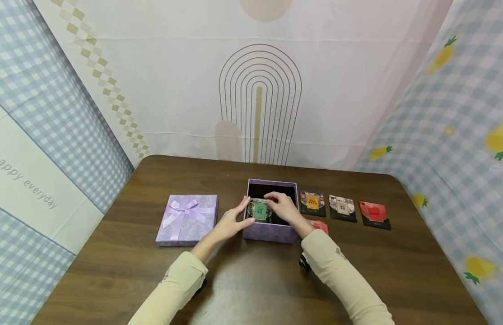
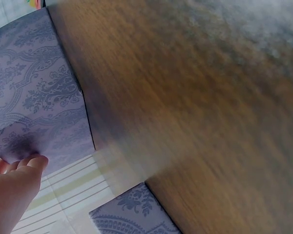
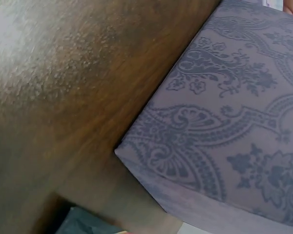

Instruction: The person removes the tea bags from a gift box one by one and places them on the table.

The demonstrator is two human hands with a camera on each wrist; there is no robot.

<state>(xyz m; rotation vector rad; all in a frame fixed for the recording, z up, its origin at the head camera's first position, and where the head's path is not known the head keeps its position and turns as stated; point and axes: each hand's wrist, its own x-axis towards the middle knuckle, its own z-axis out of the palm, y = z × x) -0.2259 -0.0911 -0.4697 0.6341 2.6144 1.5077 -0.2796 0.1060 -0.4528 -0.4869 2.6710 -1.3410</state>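
A purple damask-patterned gift box (image 1: 269, 233) is set on the brown wood-grain table (image 1: 251, 282), its top uncovered and its dark interior exposed. A green-labelled packet (image 1: 260, 210) is located at the left part of the box opening, label facing up; whether it is resting on the interior or being held above it cannot be told.

The packet's upper right corner is pinched by the right hand (image 1: 285, 208), whose fingers are bent. The left hand (image 1: 232, 222) is spread wide, thumb apart from the fingers; the packet's near left corner is met by the thumb, and the fingers are laid along the box's left side. In the left wrist view, fingertips are seen at the rim of the patterned wall.

To the left, well apart from the box, the matching lid (image 1: 166, 230) is laid flat, topped by a lilac ribbon bow (image 1: 186, 211). To the right, an orange-labelled packet (image 1: 312, 204), a beige-labelled packet (image 1: 342, 208) and a red-labelled packet (image 1: 375, 215) are arranged in a row. A further red packet (image 1: 319, 225) is partly covered by the right forearm (image 1: 302, 225).
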